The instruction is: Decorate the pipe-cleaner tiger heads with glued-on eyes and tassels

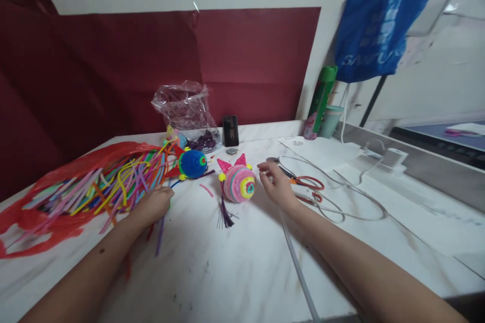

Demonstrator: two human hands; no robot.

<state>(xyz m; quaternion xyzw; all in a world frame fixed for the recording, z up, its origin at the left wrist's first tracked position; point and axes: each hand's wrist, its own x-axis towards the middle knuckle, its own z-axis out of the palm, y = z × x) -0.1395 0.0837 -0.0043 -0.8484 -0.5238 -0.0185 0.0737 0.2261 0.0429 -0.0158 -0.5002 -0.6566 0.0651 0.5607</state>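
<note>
My left hand (160,203) is at the right edge of a pile of multicoloured pipe cleaners (121,181). Its fingers are curled, and a short blue piece shows beside the fingertips; what they hold is hidden. My right hand (277,185) is just right of a round pink fish-like ornament (234,185), fingers apart and holding nothing. That ornament has pink pointed fins, yellow beads, a ringed yellow end and a dark purple tassel (226,216). Behind my left hand sits a similar blue ornament (194,163) with red fins.
Orange-handled scissors (308,182) and a looped cable (364,197) lie right of my right hand. A red plastic bag (41,247) spreads under the pile. Farther back are a clear bag (185,106), a black phone-like object (230,131), a green can (322,98) and a cup (331,122).
</note>
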